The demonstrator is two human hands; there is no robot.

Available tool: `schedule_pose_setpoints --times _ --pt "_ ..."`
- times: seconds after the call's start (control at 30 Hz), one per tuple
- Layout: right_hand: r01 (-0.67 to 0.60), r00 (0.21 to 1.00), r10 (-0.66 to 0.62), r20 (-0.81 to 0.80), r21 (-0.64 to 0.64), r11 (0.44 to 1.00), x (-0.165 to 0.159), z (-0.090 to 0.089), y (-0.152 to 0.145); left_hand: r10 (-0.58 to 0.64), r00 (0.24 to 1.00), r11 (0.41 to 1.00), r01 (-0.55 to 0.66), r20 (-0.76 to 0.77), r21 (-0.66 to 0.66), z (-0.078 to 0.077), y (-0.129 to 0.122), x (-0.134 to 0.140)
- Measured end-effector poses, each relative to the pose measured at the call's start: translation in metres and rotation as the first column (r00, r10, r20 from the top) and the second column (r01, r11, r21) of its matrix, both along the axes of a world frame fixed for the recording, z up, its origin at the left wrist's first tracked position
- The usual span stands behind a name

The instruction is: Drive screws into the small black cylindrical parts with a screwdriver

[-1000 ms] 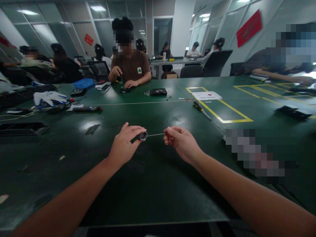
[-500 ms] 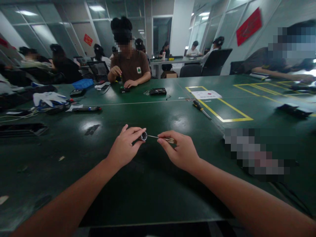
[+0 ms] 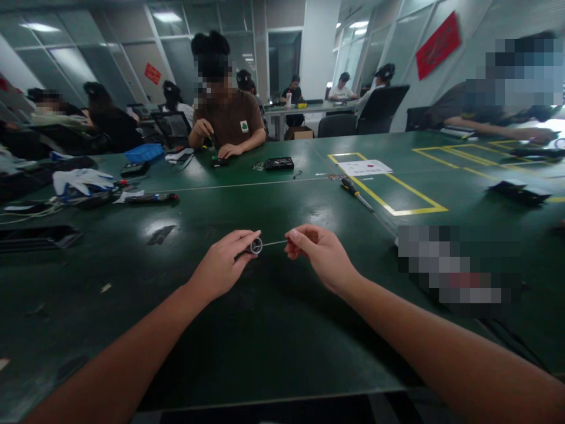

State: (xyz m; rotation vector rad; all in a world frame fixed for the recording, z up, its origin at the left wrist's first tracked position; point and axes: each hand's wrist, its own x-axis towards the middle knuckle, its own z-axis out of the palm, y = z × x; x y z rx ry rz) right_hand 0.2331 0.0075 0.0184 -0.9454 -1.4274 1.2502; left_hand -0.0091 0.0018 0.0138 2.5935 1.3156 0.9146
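Observation:
My left hand [image 3: 223,262] pinches a small dark cylinder [image 3: 256,245] between thumb and fingers, and its round, silvery-rimmed open end faces me. To its right, my right hand [image 3: 320,256] is closed around a slim screwdriver [image 3: 274,242]. Only the thin metal shaft shows, pointing left to the rim of the cylinder; the fingers hide the handle. Whether the tip goes inside the cylinder I cannot make out. Both hands are held over the near part of the green table [image 3: 212,347].
A black-and-yellow screwdriver [image 3: 356,194] lies beyond my right hand, near a yellow taped outline [image 3: 415,194] and a white paper [image 3: 365,168]. White gloves [image 3: 82,181] and tools lie at left. A person [image 3: 227,112] works across the table with a black device nearby [image 3: 279,164].
My right hand has turned and its fingers have curled further round, covering the brass-coloured handle that showed before. My left hand still holds the cylinder. The view has shifted slightly.

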Motion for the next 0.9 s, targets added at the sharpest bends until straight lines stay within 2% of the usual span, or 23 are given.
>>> schedule_pose_setpoints --times 0.1,0.2,0.33,0.5,0.67,0.7,0.77,0.83,0.9 --pt "0.036 0.999 -0.039 0.028 0.094 0.995 0.0 0.0 -0.005 0.008 1.0 1.0 -0.008 0.01 0.004 -0.001 0.001 -0.001" --pt "0.064 0.988 -0.091 0.125 0.204 0.977 0.0 0.004 -0.011 0.011 1.0 1.0 -0.011 0.016 -0.004 -0.001 0.001 -0.001" --pt "0.061 0.924 -0.203 0.324 0.398 0.915 -0.002 0.009 -0.017 0.018 1.0 1.0 -0.018 0.022 -0.018 -0.002 -0.001 -0.001" --pt "-0.043 0.83 -0.301 0.469 0.593 0.804 -0.004 0.011 -0.022 0.021 0.999 1.0 -0.021 0.033 -0.021 -0.003 -0.002 -0.002" --pt "-0.186 0.795 -0.279 0.538 0.654 0.733 -0.008 0.011 -0.029 -0.004 1.0 0.998 0.005 0.017 -0.059 -0.003 -0.003 -0.002" --pt "-0.184 0.804 -0.265 0.532 0.647 0.74 -0.008 0.011 -0.03 0.008 1.0 0.997 -0.006 0.022 -0.076 -0.002 -0.004 -0.002" --pt "-0.113 0.846 -0.223 0.484 0.572 0.812 -0.008 0.012 -0.028 0.048 0.998 0.991 -0.042 0.041 -0.129 0.0 -0.005 -0.002" --pt "0.01 0.914 -0.163 0.372 0.381 0.925 -0.008 0.011 -0.022 0.078 0.994 0.981 -0.064 0.072 -0.185 0.003 -0.006 -0.001" --pt "0.058 0.982 -0.082 0.169 0.14 0.989 -0.008 0.007 -0.014 0.079 0.991 0.975 -0.054 0.11 -0.216 0.004 -0.006 0.0"
